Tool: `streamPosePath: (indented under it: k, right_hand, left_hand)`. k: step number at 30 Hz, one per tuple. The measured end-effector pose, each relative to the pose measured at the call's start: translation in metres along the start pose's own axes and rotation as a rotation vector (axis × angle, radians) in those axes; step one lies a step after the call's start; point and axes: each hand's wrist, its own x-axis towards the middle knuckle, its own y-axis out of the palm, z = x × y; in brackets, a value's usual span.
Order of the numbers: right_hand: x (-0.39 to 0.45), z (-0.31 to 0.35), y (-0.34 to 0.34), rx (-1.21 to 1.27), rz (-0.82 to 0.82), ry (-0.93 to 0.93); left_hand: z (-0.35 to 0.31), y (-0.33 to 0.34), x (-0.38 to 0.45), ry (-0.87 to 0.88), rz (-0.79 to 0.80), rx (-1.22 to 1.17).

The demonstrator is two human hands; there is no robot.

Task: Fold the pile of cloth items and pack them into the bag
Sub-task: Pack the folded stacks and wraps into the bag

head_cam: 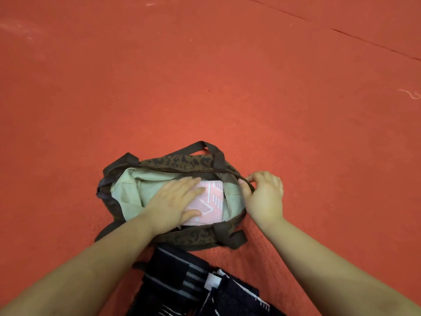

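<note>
Head view, looking down at a red floor (205, 76). A leopard-print bag (180, 161) with dark brown strap handles sits on the floor, mouth open and facing up. Pale green lining (127, 190) shows inside, mostly on the bag's left half.

Inside the bag lies a folded pink cloth (213, 201) with white line-and-chevron pattern, flat, near the middle-right of the opening. Its near edge touches the bag's near wall. Cannot tell whether other cloths lie under it.

Left hand (175, 201) reaches into the bag, fingers straight and spread slightly, palm pressing flat on the pink cloth; it covers the cloth's left part. No curl around anything.

Right hand (263, 195) is at the bag's right end, thumb and fingers pinching the dark rim strap (245, 180) there, holding that side of the mouth. Fingers curled round the strap.

One handle loop (200, 145) stands up on the far side of the bag; another strap end (235, 238) lies on the floor at the near right corner.

Between the forearms, near the bottom edge, a dark navy cloth pile (196, 286) with white stripes and a white tag lies on the floor, just beside the bag's near wall, outside the bag. Looks loosely bunched, fold state unclear.

A white thread (410, 93) lies on the floor at far right.
</note>
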Motion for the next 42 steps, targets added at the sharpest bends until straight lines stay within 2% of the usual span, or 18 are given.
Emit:
streamPosePath:
  k: [3,7,11,14,17,18,19,20,21,23,24,27,30,33,36,37,39,42]
  right_hand:
    - [-0.005,0.002,-0.001,0.031,-0.010,-0.023]
    - [-0.008,0.000,-0.006,0.050,-0.020,-0.040]
    - [-0.015,-0.007,-0.006,0.030,0.008,-0.007]
    - [-0.018,-0.009,-0.006,0.005,0.042,0.028]
    - [-0.014,-0.005,-0.009,0.017,0.026,0.035]
    - [-0.012,-0.005,-0.010,0.020,0.011,0.029]
    - [-0.010,-0.004,-0.011,0.023,0.000,0.025]
    - [-0.009,-0.004,-0.012,0.024,0.001,0.027]
    - [-0.009,-0.004,-0.012,0.024,0.010,0.034]
    - [-0.007,-0.005,-0.012,0.021,0.021,0.050]
    - [-0.007,-0.005,-0.012,0.022,0.020,0.061]
    - [-0.007,-0.001,-0.012,0.035,-0.005,0.079]
    - [-0.006,0.002,-0.017,0.025,-0.009,0.075]
    - [-0.007,0.001,-0.022,-0.020,0.024,0.061]
    - [-0.011,0.001,-0.025,-0.051,0.078,0.054]
    - [-0.012,0.002,-0.025,-0.050,0.092,0.053]
    - [-0.013,0.005,-0.024,-0.039,0.118,0.056]
    - [-0.017,0.009,-0.022,0.018,0.165,0.075]
  left_hand:
    - [-0.001,0.015,0.012,0.116,0.210,0.067]
    - [-0.012,0.034,0.016,-0.071,0.399,0.047]
    - [-0.023,0.051,0.019,-0.211,0.375,-0.018]
    - [-0.027,0.046,0.022,-0.187,0.410,-0.026]
    - [-0.028,0.033,0.015,-0.181,0.321,-0.133]
    - [-0.031,0.027,0.010,-0.253,0.216,-0.230]
    - [-0.034,0.025,0.003,-0.371,0.017,-0.322]
    - [-0.035,0.022,-0.001,-0.566,-0.164,-0.401]
    - [-0.035,0.020,-0.003,-0.804,-0.266,-0.502]
    - [-0.036,0.018,0.002,-1.203,-0.237,-0.812]
    - [-0.038,0.019,0.007,-1.263,-0.167,-0.943]
    - [-0.048,0.017,0.015,-1.125,-0.072,-1.045]
    - [-0.049,0.018,0.015,-0.974,-0.009,-0.981]
    - [-0.046,0.016,0.002,-0.870,0.068,-0.678]
    - [-0.048,0.014,-0.008,-0.513,0.251,-0.239]
    - [-0.048,0.013,-0.009,-0.415,0.346,-0.208]
    - [-0.051,0.012,-0.004,-0.410,0.512,-0.365]
    - [-0.059,0.013,0.003,-0.512,0.465,-0.713]
